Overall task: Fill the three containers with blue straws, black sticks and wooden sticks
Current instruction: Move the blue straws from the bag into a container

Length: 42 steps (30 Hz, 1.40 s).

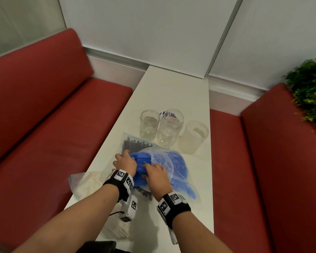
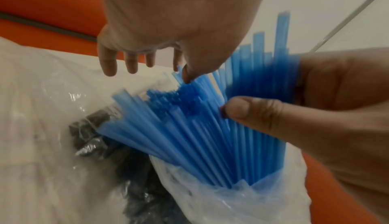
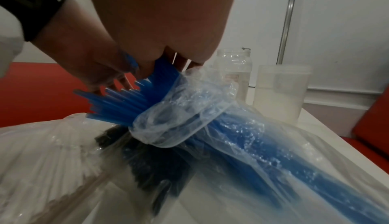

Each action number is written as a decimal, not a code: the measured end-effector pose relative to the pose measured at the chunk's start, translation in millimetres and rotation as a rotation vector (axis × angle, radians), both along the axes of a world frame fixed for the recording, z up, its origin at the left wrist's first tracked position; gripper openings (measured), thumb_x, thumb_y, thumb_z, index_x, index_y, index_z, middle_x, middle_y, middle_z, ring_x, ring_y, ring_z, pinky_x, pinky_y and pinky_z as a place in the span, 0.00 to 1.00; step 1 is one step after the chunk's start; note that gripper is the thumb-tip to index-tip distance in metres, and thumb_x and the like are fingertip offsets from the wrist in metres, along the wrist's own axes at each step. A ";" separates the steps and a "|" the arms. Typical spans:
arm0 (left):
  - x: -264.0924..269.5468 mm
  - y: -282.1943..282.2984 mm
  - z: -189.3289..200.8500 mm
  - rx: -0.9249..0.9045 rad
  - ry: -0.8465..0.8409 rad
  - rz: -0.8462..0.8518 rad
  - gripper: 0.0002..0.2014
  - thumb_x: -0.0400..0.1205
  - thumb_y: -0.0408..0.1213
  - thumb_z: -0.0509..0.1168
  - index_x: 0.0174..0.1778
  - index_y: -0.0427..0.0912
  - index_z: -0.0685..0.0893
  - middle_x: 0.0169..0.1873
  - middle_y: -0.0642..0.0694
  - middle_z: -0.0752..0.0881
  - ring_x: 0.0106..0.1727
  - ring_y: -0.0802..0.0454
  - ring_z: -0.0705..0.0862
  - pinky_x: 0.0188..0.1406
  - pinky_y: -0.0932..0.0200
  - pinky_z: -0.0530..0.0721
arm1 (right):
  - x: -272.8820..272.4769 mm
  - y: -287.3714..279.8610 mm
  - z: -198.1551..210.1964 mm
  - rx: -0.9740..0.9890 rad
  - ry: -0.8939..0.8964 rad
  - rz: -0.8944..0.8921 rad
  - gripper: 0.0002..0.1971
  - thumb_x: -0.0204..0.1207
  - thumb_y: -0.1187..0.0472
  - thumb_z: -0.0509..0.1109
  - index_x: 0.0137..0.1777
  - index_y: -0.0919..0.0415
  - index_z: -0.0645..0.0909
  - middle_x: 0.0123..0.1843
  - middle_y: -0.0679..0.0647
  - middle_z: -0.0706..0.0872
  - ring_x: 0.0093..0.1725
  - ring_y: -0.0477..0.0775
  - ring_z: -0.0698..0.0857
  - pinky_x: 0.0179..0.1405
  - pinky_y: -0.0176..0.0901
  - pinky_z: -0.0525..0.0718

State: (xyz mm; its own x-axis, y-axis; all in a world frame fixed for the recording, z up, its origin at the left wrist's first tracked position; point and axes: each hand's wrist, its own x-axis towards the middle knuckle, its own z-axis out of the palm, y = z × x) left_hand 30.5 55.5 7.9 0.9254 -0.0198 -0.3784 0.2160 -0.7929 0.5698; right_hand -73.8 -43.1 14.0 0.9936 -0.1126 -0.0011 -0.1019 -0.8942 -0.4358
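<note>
A bundle of blue straws (image 1: 140, 161) (image 2: 189, 127) sticks out of a thin clear bag (image 1: 179, 165) (image 3: 189, 111) lying on the white table (image 1: 171, 92). My right hand (image 1: 156, 175) (image 2: 252, 111) grips the bare straws just above the bag's mouth, thumb pressed on them. My left hand (image 1: 125, 162) (image 2: 145, 58) hovers over the straw ends with fingers hanging straight; only its thumb tip touches them. Black sticks (image 1: 133, 143) (image 3: 147, 161) lie in a zip bag underneath. A bag of wooden sticks (image 1: 86, 181) (image 3: 42, 161) lies at the left. Behind stand a small glass jar (image 1: 148, 125), a taller clear jar (image 1: 170, 126) and a frosted cup (image 1: 193, 136) (image 3: 280, 91).
The narrow table runs away from me to a white wall. Red benches (image 1: 53, 115) (image 1: 263, 161) flank it on both sides. A green plant (image 1: 310, 88) stands at the far right. The wooden-stick bag overhangs the table's left edge.
</note>
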 end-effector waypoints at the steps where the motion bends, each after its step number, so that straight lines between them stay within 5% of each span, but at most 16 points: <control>1: 0.8 2.1 2.0 0.006 -0.006 -0.008 0.20 0.87 0.40 0.58 0.77 0.49 0.71 0.73 0.38 0.68 0.70 0.34 0.71 0.71 0.36 0.71 | 1.4 0.5 1.4 0.020 0.004 -0.014 0.06 0.87 0.56 0.61 0.60 0.53 0.77 0.56 0.51 0.85 0.59 0.55 0.79 0.69 0.50 0.66; 4: 5.2 4.2 12.6 -0.037 -0.084 0.007 0.17 0.87 0.41 0.60 0.72 0.50 0.77 0.72 0.41 0.71 0.70 0.37 0.73 0.70 0.39 0.71 | 7.1 0.0 14.6 0.202 -0.018 -0.072 0.09 0.86 0.55 0.63 0.64 0.52 0.77 0.58 0.53 0.87 0.59 0.54 0.80 0.68 0.48 0.69; 8: 11.1 -2.7 27.6 -0.220 -0.188 -0.020 0.12 0.87 0.37 0.60 0.61 0.44 0.86 0.66 0.38 0.79 0.63 0.38 0.80 0.65 0.47 0.77 | 15.6 2.7 38.4 0.500 -0.028 -0.050 0.09 0.82 0.60 0.69 0.61 0.53 0.79 0.50 0.50 0.87 0.50 0.50 0.83 0.47 0.35 0.72; 12: 11.5 -8.0 39.1 -0.175 -0.195 -0.001 0.12 0.86 0.35 0.60 0.57 0.48 0.87 0.65 0.41 0.80 0.62 0.38 0.79 0.64 0.46 0.74 | 22.9 0.8 53.6 0.577 -0.013 -0.081 0.12 0.84 0.64 0.66 0.64 0.52 0.78 0.54 0.46 0.83 0.54 0.46 0.80 0.54 0.36 0.73; 15: 13.4 -12.7 48.0 -0.058 -0.198 -0.099 0.14 0.84 0.33 0.58 0.58 0.50 0.87 0.64 0.44 0.79 0.64 0.39 0.76 0.65 0.45 0.74 | 25.1 -0.7 62.5 0.641 0.023 -0.074 0.20 0.84 0.71 0.62 0.74 0.55 0.74 0.63 0.48 0.80 0.63 0.44 0.77 0.52 0.15 0.70; 17: 17.9 -14.2 50.5 -0.198 -0.204 -0.112 0.14 0.83 0.29 0.59 0.57 0.45 0.88 0.60 0.42 0.83 0.61 0.40 0.80 0.64 0.44 0.79 | 27.3 -3.9 68.7 0.683 0.006 -0.085 0.20 0.86 0.71 0.61 0.75 0.58 0.73 0.68 0.52 0.81 0.65 0.44 0.77 0.48 0.09 0.69; 20: 21.7 -14.9 48.0 -0.550 -0.098 -0.042 0.12 0.79 0.25 0.61 0.53 0.35 0.87 0.46 0.39 0.89 0.45 0.46 0.86 0.45 0.56 0.86 | 34.7 -13.1 81.7 0.764 -0.071 -0.117 0.15 0.87 0.68 0.61 0.71 0.60 0.75 0.68 0.52 0.83 0.63 0.42 0.80 0.51 0.11 0.72; 22: 18.1 -16.2 46.6 -0.684 -0.012 -0.065 0.09 0.81 0.23 0.60 0.45 0.37 0.85 0.39 0.39 0.87 0.38 0.49 0.85 0.35 0.64 0.82 | 38.9 -17.8 88.4 0.818 -0.109 -0.126 0.12 0.87 0.68 0.61 0.68 0.59 0.75 0.65 0.49 0.83 0.58 0.33 0.83 0.49 0.14 0.76; 26: 14.2 -13.8 34.5 -0.684 0.000 -0.146 0.11 0.83 0.26 0.60 0.42 0.41 0.85 0.39 0.40 0.88 0.44 0.44 0.86 0.50 0.49 0.85 | 38.4 -18.4 89.3 0.848 -0.116 -0.117 0.09 0.88 0.65 0.62 0.64 0.54 0.74 0.57 0.45 0.84 0.49 0.22 0.83 0.46 0.21 0.80; 30: 14.5 -10.9 32.9 -0.632 -0.023 -0.185 0.10 0.83 0.27 0.62 0.44 0.44 0.85 0.39 0.49 0.87 0.46 0.47 0.84 0.48 0.56 0.81 | 40.6 -15.8 107.1 0.887 -0.211 -0.125 0.11 0.88 0.65 0.62 0.60 0.46 0.73 0.58 0.41 0.83 0.48 0.23 0.83 0.47 0.22 0.80; 34: 7.4 -13.4 35.0 -0.371 -0.078 -0.390 0.08 0.87 0.39 0.59 0.49 0.47 0.84 0.45 0.46 0.87 0.49 0.45 0.85 0.55 0.47 0.83 | 45.3 -11.9 133.8 0.905 -0.274 -0.116 0.07 0.88 0.64 0.62 0.60 0.50 0.72 0.50 0.41 0.82 0.41 0.29 0.82 0.46 0.26 0.80; 37: 2.5 -15.7 37.7 -0.229 -0.211 -0.462 0.08 0.86 0.36 0.57 0.46 0.46 0.81 0.48 0.44 0.85 0.54 0.41 0.84 0.59 0.42 0.81 | 45.9 -12.3 154.3 0.948 -0.314 -0.123 0.05 0.89 0.66 0.62 0.58 0.54 0.73 0.47 0.47 0.81 0.41 0.38 0.81 0.50 0.35 0.83; 42: 11.0 -11.7 48.5 -0.444 -0.203 -0.270 0.11 0.88 0.33 0.59 0.58 0.38 0.87 0.52 0.43 0.89 0.56 0.46 0.87 0.63 0.50 0.82 | 45.1 -30.3 193.9 0.992 -0.433 -0.115 0.05 0.88 0.65 0.62 0.60 0.58 0.75 0.43 0.52 0.81 0.40 0.43 0.81 0.48 0.36 0.83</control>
State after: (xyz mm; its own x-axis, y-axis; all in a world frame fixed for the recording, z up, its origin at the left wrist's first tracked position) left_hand 41.5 43.8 56.4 0.9188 -0.3832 -0.0944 -0.1104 -0.4793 0.8707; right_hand -28.7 -73.5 207.9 0.9151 -0.3474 0.2047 0.1736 -0.1188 -0.9776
